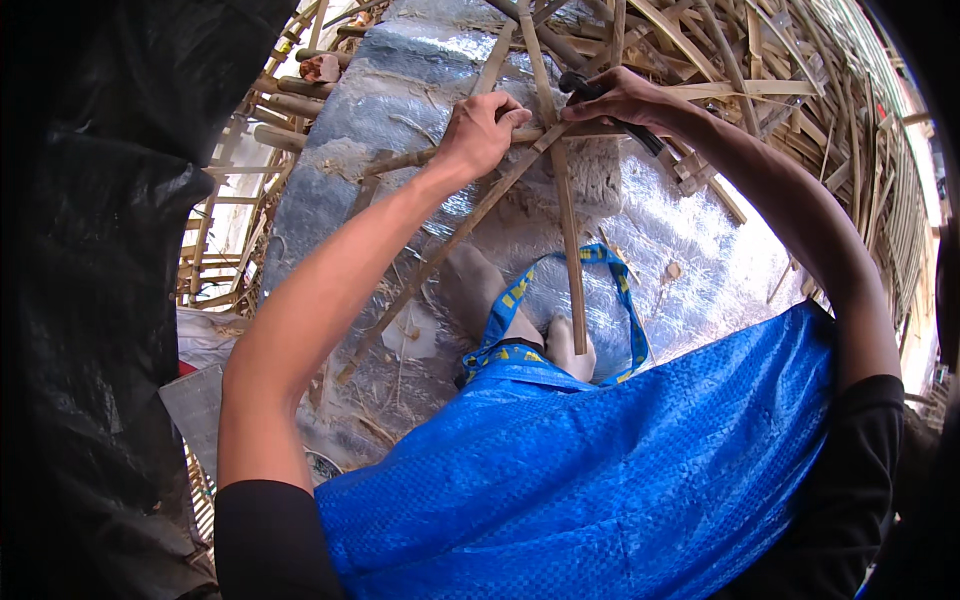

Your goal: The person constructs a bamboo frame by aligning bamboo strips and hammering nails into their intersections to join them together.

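Observation:
Several bamboo strips [565,215] cross one another in front of me, meeting near the upper middle. Just left of that crossing is my left hand [480,130], its thumb and fingers pinched together by a crosswise strip; whatever sits between the fingertips is too small to make out. To the right of the crossing, my right hand [622,98] is closed round the black grip of what looks like a hammer [640,135]. Its blocky far end points down and right. A weathered wooden block [590,178] lies beneath the crossing strips.
A blue woven sheet [600,470] covers my lap, with a blue and yellow strap [632,310] by my bare foot [570,348]. Silvery sheeting [700,260] spreads over the ground. Split bamboo [800,120] is piled at the far right; a black tarp [100,300] hangs left.

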Tool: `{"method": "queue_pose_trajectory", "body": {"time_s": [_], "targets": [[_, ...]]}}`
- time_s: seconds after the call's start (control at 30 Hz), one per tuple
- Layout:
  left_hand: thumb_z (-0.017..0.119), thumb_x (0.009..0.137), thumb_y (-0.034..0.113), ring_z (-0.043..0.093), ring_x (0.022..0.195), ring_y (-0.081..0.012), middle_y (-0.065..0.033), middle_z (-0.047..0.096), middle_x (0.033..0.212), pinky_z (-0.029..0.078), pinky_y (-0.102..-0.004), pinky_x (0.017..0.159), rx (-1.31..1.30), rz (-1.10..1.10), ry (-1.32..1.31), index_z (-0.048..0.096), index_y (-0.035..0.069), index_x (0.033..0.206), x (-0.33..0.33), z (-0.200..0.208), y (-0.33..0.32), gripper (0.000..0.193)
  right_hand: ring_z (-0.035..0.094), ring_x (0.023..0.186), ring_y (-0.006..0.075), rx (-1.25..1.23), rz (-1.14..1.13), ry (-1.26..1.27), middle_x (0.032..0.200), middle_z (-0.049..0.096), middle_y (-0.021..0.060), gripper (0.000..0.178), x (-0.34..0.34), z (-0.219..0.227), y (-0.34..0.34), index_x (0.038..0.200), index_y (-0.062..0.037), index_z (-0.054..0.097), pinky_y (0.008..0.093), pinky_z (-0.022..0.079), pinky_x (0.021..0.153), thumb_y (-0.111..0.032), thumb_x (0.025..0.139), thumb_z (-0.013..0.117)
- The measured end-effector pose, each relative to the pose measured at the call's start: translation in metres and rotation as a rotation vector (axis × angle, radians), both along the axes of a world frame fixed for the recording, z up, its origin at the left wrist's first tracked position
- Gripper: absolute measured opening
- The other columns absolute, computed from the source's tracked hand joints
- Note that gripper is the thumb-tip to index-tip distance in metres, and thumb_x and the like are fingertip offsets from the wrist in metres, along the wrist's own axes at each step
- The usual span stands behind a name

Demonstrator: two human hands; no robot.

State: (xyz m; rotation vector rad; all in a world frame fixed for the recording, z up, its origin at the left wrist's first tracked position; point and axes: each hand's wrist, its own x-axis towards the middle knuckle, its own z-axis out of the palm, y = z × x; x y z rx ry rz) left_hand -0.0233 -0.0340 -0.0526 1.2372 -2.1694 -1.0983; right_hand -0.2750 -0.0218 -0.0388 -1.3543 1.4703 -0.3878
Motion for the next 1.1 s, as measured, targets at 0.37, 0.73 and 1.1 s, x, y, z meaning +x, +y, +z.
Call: {"method": "queue_pose_trajectory", "body": {"time_s": [0.37, 0.73, 1.1], "targets": [[0.069, 0.087, 0.025, 0.067, 0.074, -0.0181, -0.0111, 0.071, 0.080, 0.051, -0.0327, 0.073, -0.006, -0.097, -0.031, 0.074, 0.003, 0.094, -0.010, 0.013, 0.001, 0.023, 0.049, 0.056, 0.0051, -0.062, 0.008, 0.010, 0.066, 0.060, -0.0035, 0.032, 0.006, 0.003, 0.004, 0.089, -0.0087, 0.076, 0.0222, 0.036, 0.049, -0.035, 0.072, 0.085], [0.076, 0.075, 0.020, 0.064, 0.068, -0.0136, -0.0081, 0.071, 0.077, 0.051, -0.0289, 0.065, 0.014, -0.248, -0.164, 0.070, 0.000, 0.091, -0.030, 0.028, -0.020, 0.026, 0.047, 0.056, 0.0031, -0.041, -0.051, 0.003, 0.064, 0.058, -0.0041, 0.027, 0.009, 0.001, 0.006, 0.082, -0.0073, 0.075, 0.0214, 0.035, 0.050, -0.030, 0.071, 0.086], [0.080, 0.070, 0.018, 0.068, 0.073, -0.0197, -0.0129, 0.072, 0.078, 0.053, -0.0313, 0.066, -0.069, -0.396, -0.213, 0.063, -0.003, 0.097, -0.034, 0.032, -0.039, 0.038, 0.048, 0.055, 0.0055, -0.097, 0.005, 0.035, 0.062, 0.056, -0.0040, 0.033, 0.010, 0.002, 0.005, 0.079, -0.0082, 0.072, 0.0237, 0.035, 0.050, -0.037, 0.070, 0.086]]}}
